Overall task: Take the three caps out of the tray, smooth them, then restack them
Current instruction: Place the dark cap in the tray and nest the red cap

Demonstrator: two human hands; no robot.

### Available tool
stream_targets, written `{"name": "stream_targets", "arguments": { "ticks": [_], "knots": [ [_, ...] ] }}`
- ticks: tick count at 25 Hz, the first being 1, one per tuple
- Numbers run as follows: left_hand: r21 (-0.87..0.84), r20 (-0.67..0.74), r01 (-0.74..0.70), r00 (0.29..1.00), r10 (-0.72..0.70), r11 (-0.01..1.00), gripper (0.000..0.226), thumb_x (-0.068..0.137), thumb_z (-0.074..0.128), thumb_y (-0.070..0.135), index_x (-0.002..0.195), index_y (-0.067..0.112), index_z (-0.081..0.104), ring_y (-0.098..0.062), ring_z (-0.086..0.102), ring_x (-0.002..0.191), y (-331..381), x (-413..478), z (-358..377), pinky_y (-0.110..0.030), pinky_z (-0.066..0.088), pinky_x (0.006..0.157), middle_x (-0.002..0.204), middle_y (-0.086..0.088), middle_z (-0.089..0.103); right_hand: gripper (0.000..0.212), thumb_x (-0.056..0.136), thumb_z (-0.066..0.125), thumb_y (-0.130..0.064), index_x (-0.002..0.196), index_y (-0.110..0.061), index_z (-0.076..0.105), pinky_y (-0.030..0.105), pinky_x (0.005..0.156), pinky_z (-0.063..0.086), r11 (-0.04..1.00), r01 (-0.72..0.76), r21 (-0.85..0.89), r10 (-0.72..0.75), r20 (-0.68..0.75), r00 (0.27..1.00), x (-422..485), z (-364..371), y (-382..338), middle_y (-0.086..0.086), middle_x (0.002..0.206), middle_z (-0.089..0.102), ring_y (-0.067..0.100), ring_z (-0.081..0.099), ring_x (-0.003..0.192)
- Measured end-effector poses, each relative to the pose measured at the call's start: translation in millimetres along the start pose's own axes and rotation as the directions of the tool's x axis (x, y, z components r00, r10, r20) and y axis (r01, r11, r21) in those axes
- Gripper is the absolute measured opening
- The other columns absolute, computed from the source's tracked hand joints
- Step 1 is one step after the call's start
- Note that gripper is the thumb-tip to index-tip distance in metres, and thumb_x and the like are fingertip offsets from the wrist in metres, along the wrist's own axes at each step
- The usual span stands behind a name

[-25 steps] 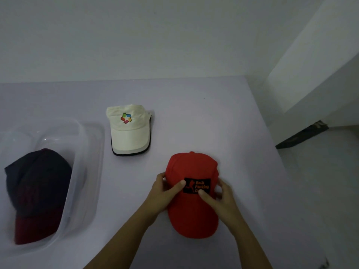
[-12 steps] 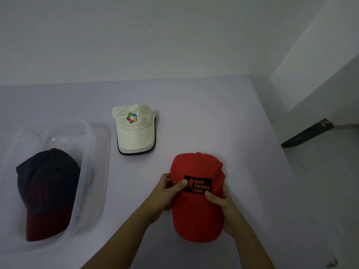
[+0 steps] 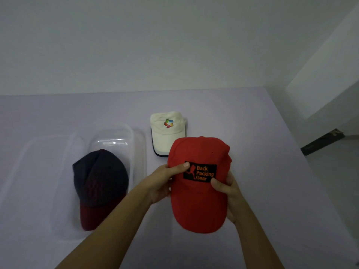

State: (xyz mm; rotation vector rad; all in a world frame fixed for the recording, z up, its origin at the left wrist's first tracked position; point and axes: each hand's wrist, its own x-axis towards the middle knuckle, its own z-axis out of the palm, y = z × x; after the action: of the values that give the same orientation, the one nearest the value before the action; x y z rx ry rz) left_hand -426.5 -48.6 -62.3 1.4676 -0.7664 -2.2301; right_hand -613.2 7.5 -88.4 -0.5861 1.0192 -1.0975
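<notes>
A red cap with a black "Back Packing Gear" patch is held up in both hands, brim toward me. My left hand grips its left side, thumb on the patch. My right hand grips the right side, thumb below the patch. Behind it a white cap with a multicoloured logo lies on the table, its brim partly hidden by the red cap. A dark navy cap with a maroon brim lies inside the clear plastic tray on the left.
The pale lilac table runs back to a white wall. Its right edge drops to the floor, where a dark object lies.
The red cap has come up off the table in both hands and now overlaps the white cap's brim. The view has shifted, so the tray and caps sit further right.
</notes>
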Motion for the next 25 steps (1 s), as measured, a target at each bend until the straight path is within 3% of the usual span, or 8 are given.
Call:
{"name": "stream_targets", "arguments": {
  "ticks": [6,8,12,15,17,19,22,25],
  "knots": [
    [-0.096,-0.093,-0.189,0.979,0.180,0.977,0.057,0.065,0.070,0.031,0.119,0.016,0.062,-0.026,0.062,0.110,37,-54,-102,-0.047,0.049,0.092,0.117,-0.009,0.068,0.083,0.057,0.086,-0.028,0.130,-0.015,0.050,0.046,0.092,0.050,0.987,0.111,-0.117,-0.094,0.138,0.986,37,118,7,0.014,0.125,0.062,0.032,0.060,0.114],
    [-0.094,-0.118,-0.278,0.957,0.266,0.956,0.051,0.068,0.069,0.026,0.117,0.014,0.063,-0.025,0.066,0.104,48,-71,-131,-0.045,0.054,0.086,0.112,-0.009,0.071,0.077,0.062,0.082,-0.029,0.131,-0.021,0.049,0.043,0.095,0.048,0.964,0.152,-0.216,-0.122,0.146,0.982,51,149,11,0.008,0.127,0.061,0.025,0.059,0.117],
    [-0.031,-0.220,-0.461,0.869,0.444,0.887,0.037,0.068,0.074,0.018,0.104,0.018,0.066,-0.011,0.072,0.084,76,-109,-201,-0.027,0.058,0.060,0.092,0.002,0.077,0.075,0.074,0.060,-0.063,0.137,-0.028,0.038,0.039,0.107,0.037,0.926,0.108,-0.361,-0.094,0.056,0.994,73,199,40,0.000,0.140,0.047,0.016,0.046,0.128],
    [0.001,-0.263,-0.540,0.812,0.521,0.842,0.043,0.064,0.077,0.023,0.106,0.023,0.066,-0.007,0.071,0.088,96,-125,-239,-0.028,0.057,0.062,0.099,0.006,0.075,0.054,0.094,0.045,-0.043,0.141,-0.022,0.030,0.027,0.104,0.031,0.773,-0.004,-0.634,0.002,-0.003,1.000,78,214,71,0.001,0.144,0.038,0.012,0.037,0.131],
    [-0.018,-0.282,-0.565,0.794,0.538,0.825,0.044,0.068,0.075,0.026,0.110,0.024,0.065,-0.007,0.071,0.090,105,-128,-253,-0.032,0.054,0.067,0.104,0.006,0.074,0.072,0.088,0.055,-0.043,0.146,-0.018,0.020,0.027,0.108,0.028,0.521,0.038,-0.853,0.021,0.057,0.998,83,222,91,0.000,0.148,0.029,0.014,0.029,0.136],
    [-0.037,-0.296,-0.575,0.788,0.541,0.817,0.043,0.069,0.073,0.027,0.112,0.024,0.064,-0.006,0.071,0.088,112,-125,-260,-0.032,0.053,0.065,0.102,0.007,0.074,0.095,0.073,0.059,-0.061,0.147,-0.023,0.013,0.038,0.115,0.025,0.358,0.103,-0.928,0.047,0.128,0.991,95,231,104,-0.001,0.152,0.021,0.017,0.020,0.141],
    [-0.063,-0.330,-0.603,0.765,0.554,0.795,0.041,0.067,0.072,0.026,0.108,0.025,0.064,-0.004,0.071,0.083,118,-118,-264,-0.032,0.052,0.065,0.095,0.009,0.075,0.129,0.047,0.072,-0.072,0.147,-0.031,0.000,0.048,0.114,0.027,0.380,0.008,-0.925,0.179,0.082,0.980,112,244,104,0.001,0.155,0.014,0.021,0.018,0.142],
    [-0.069,-0.354,-0.651,0.724,0.592,0.756,0.045,0.069,0.075,0.023,0.112,0.024,0.062,-0.006,0.071,0.086,123,-108,-268,-0.034,0.055,0.068,0.100,0.007,0.074,0.143,0.047,0.086,-0.051,0.146,-0.026,-0.014,0.047,0.114,0.026,0.343,-0.051,-0.938,0.296,0.057,0.953,121,246,103,0.005,0.155,0.010,0.025,0.019,0.141]
  ]
}}
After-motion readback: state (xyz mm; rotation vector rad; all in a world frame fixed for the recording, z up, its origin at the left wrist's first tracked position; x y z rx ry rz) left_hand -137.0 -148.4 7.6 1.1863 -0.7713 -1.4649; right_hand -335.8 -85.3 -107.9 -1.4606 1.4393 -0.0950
